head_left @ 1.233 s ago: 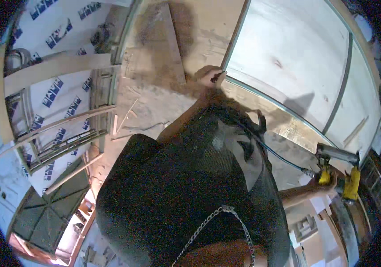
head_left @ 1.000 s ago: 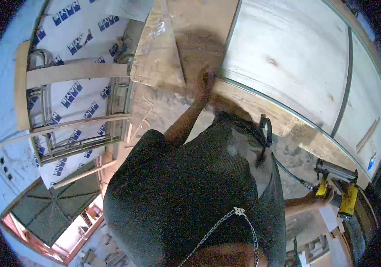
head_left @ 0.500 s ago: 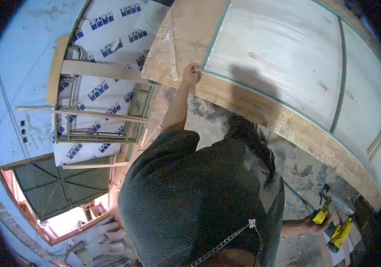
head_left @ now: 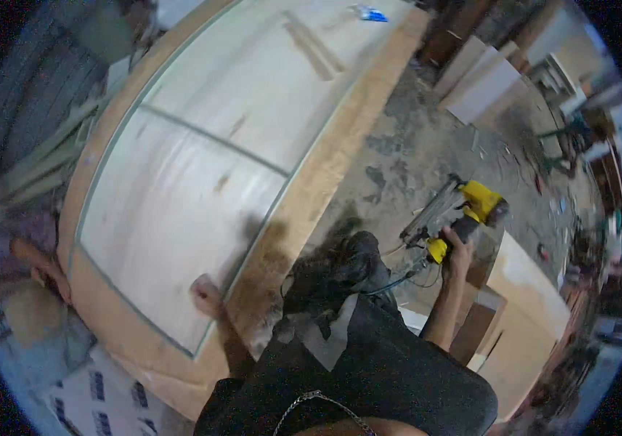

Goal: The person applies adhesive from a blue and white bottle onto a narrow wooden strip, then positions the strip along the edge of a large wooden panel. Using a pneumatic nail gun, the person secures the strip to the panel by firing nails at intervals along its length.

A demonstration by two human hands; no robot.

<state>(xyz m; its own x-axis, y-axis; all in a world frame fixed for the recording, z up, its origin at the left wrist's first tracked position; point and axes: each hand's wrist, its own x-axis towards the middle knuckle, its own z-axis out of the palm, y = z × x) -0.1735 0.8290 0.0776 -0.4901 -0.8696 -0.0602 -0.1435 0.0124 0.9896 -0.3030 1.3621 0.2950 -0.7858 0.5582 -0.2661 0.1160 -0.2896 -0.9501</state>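
Observation:
A yellow and black nail gun (head_left: 478, 203) is in my right hand (head_left: 457, 251), whose fingers wrap its handle. It hangs over the floor to the right of the workbench, with a hose at its lower end. My left hand (head_left: 209, 294) is over the near part of a large pale panel (head_left: 180, 196), close to its right edge. The left fingers look curled together; blur hides what, if anything, they hold. Thin grey-green frame strips (head_left: 213, 138) border the panel and cross it. The panel lies on a wooden worktop (head_left: 358, 120).
At the left edge of the worktop is another person's arm (head_left: 42, 265). Thin wood strips (head_left: 314, 47) and a blue and white packet (head_left: 370, 13) lie toward the panel's far end. Wooden boards (head_left: 525, 320) stand at my right. Scraps litter the floor (head_left: 391, 156).
The view has swung right along the worktop. My left hand has left the frame's corner and is over the panel. My right hand still grips the nail gun, now more central in view.

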